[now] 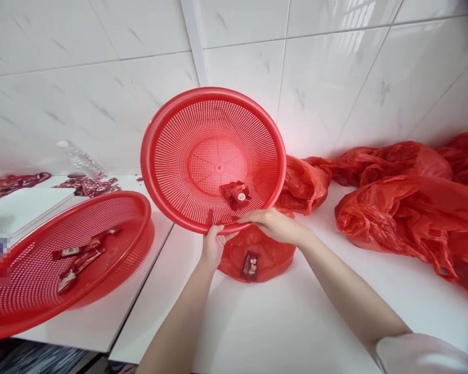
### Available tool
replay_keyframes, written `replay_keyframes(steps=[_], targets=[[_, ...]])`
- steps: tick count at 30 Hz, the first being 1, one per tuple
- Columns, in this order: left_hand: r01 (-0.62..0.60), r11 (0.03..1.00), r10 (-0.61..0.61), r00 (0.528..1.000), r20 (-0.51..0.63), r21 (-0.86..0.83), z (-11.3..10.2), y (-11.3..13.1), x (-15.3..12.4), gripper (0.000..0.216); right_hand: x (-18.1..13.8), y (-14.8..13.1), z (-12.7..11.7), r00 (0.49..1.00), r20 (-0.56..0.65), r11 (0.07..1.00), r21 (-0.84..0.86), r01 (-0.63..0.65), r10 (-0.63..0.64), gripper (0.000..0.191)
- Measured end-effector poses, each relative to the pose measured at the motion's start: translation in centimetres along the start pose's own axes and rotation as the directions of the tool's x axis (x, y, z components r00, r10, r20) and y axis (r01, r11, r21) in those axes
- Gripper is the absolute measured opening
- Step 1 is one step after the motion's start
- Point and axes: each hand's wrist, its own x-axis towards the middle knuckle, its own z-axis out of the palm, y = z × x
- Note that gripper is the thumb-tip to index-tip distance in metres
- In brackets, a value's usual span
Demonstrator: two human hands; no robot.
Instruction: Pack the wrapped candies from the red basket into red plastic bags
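A round red perforated basket (187, 119) is tipped up on its edge, its inside facing me. My left hand (211, 246) grips its lower rim with the thumb over the edge. My right hand (271, 223) holds the same rim just to the right, fingers curled over it. A few small red wrapped candies (235, 194) lie at the low part of the basket, close to my right hand. Under the basket sits an open red plastic bag (267, 254) with one dark red candy packet (250, 265) in it.
A second red basket (136, 205) rests at the left with several candy packets (81, 254) inside. Crumpled red plastic bags (405, 213) pile up on the white table at the right. More wrappers (89, 185) lie by the tiled wall.
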Motion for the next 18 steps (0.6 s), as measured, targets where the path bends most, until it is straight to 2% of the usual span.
replay_keyframes(steps=[4,12,18], targets=[[-0.082,0.996,0.082,0.997,-0.006,0.019,-0.5,0.0,0.4,0.029,-0.1,-0.7,-0.5,0.995,-0.078,0.998,0.012,-0.063,0.064,0.042],[-0.095,0.995,0.096,0.994,-0.046,0.015,-0.3,0.0,0.4,0.030,-0.3,-1.9,-1.5,0.992,-0.071,0.995,0.029,-0.099,0.101,0.037],[-0.010,1.000,0.011,0.999,-0.030,0.007,-0.2,0.0,0.2,0.029,-0.7,-2.3,-2.2,0.996,0.018,0.996,-0.011,-0.085,0.085,0.034]])
